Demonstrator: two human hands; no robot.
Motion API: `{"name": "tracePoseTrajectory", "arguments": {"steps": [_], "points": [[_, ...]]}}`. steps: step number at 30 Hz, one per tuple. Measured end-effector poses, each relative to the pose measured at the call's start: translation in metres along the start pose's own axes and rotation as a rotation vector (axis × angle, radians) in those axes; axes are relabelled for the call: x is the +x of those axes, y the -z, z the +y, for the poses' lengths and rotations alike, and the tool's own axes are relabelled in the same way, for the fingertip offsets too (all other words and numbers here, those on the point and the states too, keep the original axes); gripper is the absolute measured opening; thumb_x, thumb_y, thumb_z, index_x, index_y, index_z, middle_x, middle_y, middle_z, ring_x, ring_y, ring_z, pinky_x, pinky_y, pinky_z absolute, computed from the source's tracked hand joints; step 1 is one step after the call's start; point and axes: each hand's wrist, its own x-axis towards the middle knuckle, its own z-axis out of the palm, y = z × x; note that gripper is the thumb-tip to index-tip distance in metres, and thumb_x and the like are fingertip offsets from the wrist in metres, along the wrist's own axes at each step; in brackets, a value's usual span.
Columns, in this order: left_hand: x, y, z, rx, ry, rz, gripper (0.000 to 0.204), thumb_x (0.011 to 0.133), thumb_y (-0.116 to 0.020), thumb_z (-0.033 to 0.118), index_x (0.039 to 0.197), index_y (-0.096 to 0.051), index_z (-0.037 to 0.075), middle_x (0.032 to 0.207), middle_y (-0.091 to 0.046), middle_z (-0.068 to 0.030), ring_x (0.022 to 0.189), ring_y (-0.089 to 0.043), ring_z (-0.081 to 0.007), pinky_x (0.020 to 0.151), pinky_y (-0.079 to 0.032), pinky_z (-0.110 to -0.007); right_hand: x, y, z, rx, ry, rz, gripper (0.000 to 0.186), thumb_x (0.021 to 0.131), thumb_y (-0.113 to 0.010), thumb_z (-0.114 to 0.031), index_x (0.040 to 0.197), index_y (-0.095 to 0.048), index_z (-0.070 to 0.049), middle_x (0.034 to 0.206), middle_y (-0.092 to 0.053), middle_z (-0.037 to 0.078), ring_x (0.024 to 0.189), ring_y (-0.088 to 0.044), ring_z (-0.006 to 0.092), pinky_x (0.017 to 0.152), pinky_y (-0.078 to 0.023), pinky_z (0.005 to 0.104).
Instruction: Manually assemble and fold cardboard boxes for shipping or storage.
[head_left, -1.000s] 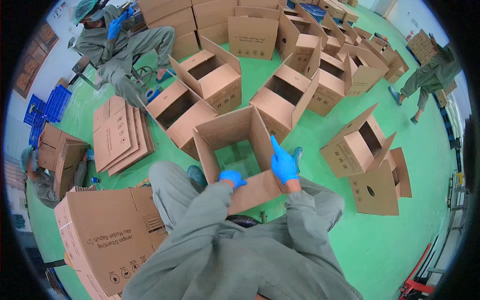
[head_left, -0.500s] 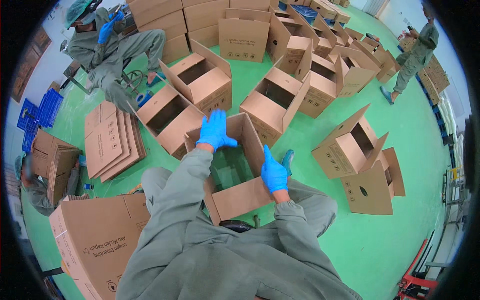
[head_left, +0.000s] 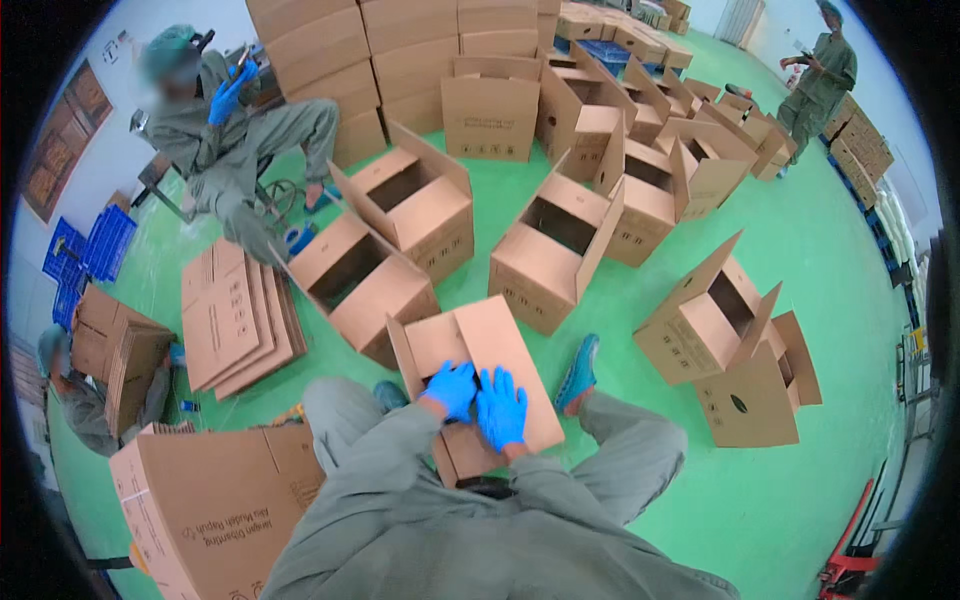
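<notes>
Between my knees stands a brown cardboard box [head_left: 505, 350] with flaps folded inward over its top. My right hand [head_left: 502, 408], in a blue glove, lies flat on the right flap with its fingers stretched out. Close beside it, my left hand [head_left: 450, 390], gloved too, rests over the dark gap between the flaps; its fingers are extended and some tips are hard to make out. Neither hand appears to grip anything. At the box's far left, one flap [head_left: 402, 360] still stands up.
Several part-folded boxes [head_left: 545, 250] stand ahead on the green floor. Two more boxes [head_left: 745, 400] are at right. Flattened cartons [head_left: 225, 320] lean at left, beyond a large carton stack [head_left: 215, 500]. A seated co-worker [head_left: 215, 140] and others are nearby.
The box's flaps, upright or open before, now lie folded over its top. Both hands have come together onto it, the left moving down and nearer, the right moving left.
</notes>
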Motion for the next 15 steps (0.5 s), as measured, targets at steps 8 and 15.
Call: {"name": "tracePoseTrajectory", "arguments": {"steps": [8,15], "points": [[-0.08,0.03,-0.052,-0.184,0.206,0.633,0.074,0.077,-0.061,0.04,0.132,-0.036,-0.003,0.141,-0.028,-0.0211,0.133,-0.023,-0.0347,0.103,-0.02,-0.054,0.005,-0.022,0.018,-0.027,0.037,-0.097,0.052,0.093,-0.033,-0.035,0.141,-0.028,-0.016,0.147,-0.022,0.016,0.136,-0.02,0.0293,0.105,-0.014,0.0543],[0.041,-0.03,-0.01,-0.219,0.216,0.567,0.083,0.082,-0.048,0.055,0.14,-0.023,0.0,0.147,-0.019,-0.0177,0.137,-0.016,-0.0301,0.109,-0.013,-0.051,0.011,-0.006,0.062,1.166,-0.085,-0.246,0.049,0.094,-0.039,-0.027,0.137,-0.033,-0.005,0.139,-0.037,0.016,0.128,-0.036,0.0295,0.104,-0.028,0.0424]]}}
